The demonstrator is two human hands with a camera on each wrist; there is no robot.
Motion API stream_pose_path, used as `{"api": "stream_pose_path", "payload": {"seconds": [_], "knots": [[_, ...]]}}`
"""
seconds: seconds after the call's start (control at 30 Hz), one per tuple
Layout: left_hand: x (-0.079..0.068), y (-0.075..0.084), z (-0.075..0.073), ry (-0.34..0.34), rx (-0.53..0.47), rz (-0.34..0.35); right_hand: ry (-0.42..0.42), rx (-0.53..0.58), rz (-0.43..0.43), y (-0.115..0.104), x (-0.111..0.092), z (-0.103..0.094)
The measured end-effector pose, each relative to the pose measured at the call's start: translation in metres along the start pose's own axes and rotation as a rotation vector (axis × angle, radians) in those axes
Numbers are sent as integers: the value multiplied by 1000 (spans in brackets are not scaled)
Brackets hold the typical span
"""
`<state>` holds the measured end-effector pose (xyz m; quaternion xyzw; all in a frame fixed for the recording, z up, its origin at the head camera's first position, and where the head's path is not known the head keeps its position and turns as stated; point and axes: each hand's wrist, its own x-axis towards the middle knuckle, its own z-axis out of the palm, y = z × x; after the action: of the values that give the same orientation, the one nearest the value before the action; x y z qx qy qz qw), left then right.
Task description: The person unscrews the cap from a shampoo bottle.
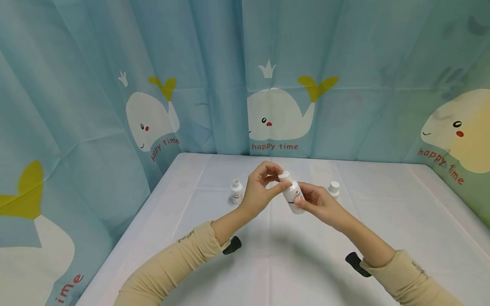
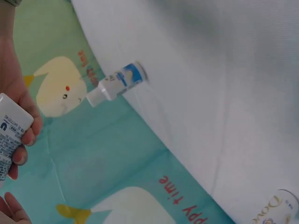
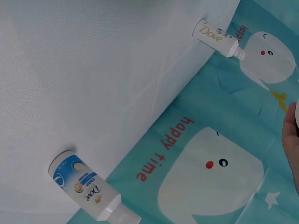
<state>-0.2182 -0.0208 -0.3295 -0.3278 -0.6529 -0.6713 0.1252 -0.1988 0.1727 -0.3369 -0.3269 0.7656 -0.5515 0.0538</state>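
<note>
A white Dove bottle (image 1: 294, 196), tilted with its top to the left, is held up above the table between both hands. My right hand (image 1: 319, 203) grips its body, with the thumb across the front. At the bottle's top, my left hand (image 1: 260, 189) pinches the white cap (image 1: 284, 175) between thumb and fingers. Behind the left hand, a second Dove bottle (image 1: 237, 193) stands upright with its threaded neck bare. A third bottle (image 1: 334, 189), wearing a white cap, stands behind the right hand; its blue label (image 3: 77, 175) shows in the right wrist view.
A white cloth covers the table (image 1: 268, 263). Behind it and on the left hangs a blue curtain (image 1: 218, 63) printed with whales. Black straps (image 1: 232, 245) sit at both wrists, below the tan sleeves (image 1: 172, 259).
</note>
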Motion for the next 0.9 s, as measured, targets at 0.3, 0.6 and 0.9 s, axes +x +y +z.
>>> {"api": "stream_pose_path", "payload": {"seconds": [0.3,0.6,0.9], "knots": [[3,0,-7,-77,-73,-41,3,10,31,-4,-1,0],[2,4,-17,-266,-75,-79,5,13,55,-2,-4,-1],[1,5,-14,-263,5,-97,-2,27,51,0,-4,1]]}}
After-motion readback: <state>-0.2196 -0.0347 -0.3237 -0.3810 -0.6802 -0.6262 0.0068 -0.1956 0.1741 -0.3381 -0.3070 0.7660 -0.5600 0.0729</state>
